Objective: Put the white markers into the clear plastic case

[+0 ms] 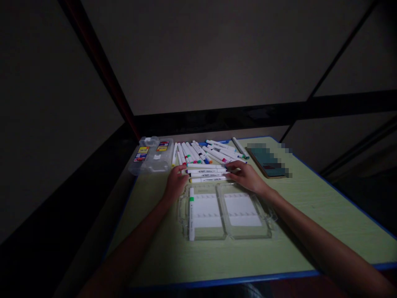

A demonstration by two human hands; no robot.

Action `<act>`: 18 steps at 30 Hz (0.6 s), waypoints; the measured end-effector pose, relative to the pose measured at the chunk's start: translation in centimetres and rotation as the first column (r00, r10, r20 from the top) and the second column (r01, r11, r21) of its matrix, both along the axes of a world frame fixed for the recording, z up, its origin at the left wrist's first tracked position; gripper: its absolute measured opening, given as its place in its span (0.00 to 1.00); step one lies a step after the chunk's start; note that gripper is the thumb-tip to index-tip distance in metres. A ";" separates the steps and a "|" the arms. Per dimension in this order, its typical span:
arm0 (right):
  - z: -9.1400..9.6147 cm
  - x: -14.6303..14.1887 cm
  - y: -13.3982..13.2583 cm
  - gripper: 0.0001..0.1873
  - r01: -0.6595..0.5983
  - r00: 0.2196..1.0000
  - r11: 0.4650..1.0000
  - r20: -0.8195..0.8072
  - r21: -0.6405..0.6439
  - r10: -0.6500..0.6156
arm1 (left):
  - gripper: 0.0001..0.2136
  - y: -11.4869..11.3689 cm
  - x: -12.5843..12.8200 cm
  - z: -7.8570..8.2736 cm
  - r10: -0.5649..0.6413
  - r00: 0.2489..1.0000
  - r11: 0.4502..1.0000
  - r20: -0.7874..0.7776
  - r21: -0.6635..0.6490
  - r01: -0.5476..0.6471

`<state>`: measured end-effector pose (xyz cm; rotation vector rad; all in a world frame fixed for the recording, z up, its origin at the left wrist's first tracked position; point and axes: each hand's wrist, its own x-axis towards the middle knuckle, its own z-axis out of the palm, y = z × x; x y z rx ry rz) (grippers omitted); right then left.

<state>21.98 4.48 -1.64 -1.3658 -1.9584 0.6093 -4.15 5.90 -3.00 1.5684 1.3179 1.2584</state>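
My left hand [176,182] and my right hand [246,176] press from either end against a small row of white markers [207,172] lying side by side on the pale green table [310,215]. Both hands have curled fingers touching the marker ends. Just in front of them lies an open clear plastic case [228,213] with two compartments. One white marker with a green band [191,213] lies in its left compartment. Behind the hands is a loose pile of several more markers [211,152] with coloured caps.
A second clear plastic case [151,159] with coloured stickers stands at the back left of the table. A dark flat book-like object [268,163] lies at the back right. The table has a blue edge [232,280]; the surroundings are dark.
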 end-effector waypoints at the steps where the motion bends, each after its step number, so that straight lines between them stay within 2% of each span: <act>1: 0.4 -0.1 0.1 0.18 -0.024 0.999 0.999 0.043 0.025 0.023 | 0.12 0.0 0.0 0.0 -0.001 1.000 1.000 0.014 -0.003 0.001; 4: 1.5 -0.8 0.8 0.23 -0.143 0.973 0.988 0.191 0.063 0.129 | 0.10 -0.1 0.0 0.2 -0.002 1.000 1.000 0.031 -0.001 0.002; 8: 2.5 -2.5 2.8 0.32 -0.317 0.878 0.948 0.375 -0.013 0.298 | 0.09 0.0 -0.1 0.2 0.011 0.999 1.000 0.039 -0.005 -0.010; 13: 2.9 -4.3 5.3 0.36 -0.355 0.775 0.927 0.519 -0.116 0.362 | 0.07 0.0 -0.3 0.0 0.010 0.999 1.000 0.037 0.020 -0.011; 18: 3.6 -5.1 6.2 0.37 -0.370 0.703 0.909 0.582 -0.191 0.409 | 0.05 -0.1 -0.3 0.0 0.000 0.999 0.999 0.040 0.043 -0.002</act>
